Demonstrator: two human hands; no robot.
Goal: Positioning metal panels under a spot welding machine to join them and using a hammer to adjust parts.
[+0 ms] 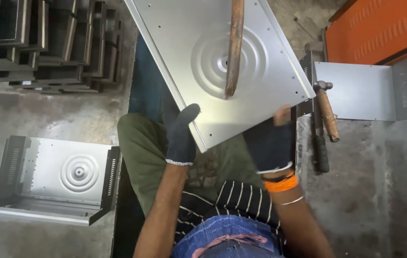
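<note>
Both my gloved hands grip the metal panel (242, 71) over my lap: left hand (181, 136) on its near edge, right hand (271, 143) at its corner. Rusty bar (234, 48) rests on the embossed rings; best keep the panel level, grips firm.

Both gloved hands, left (181, 136) and right (271, 143), hold closed grips, forearms extended forward.

no packages, labels, signs or screens in view; only bare metal parts, tools and concrete floor around the person's gloved hands.
</note>
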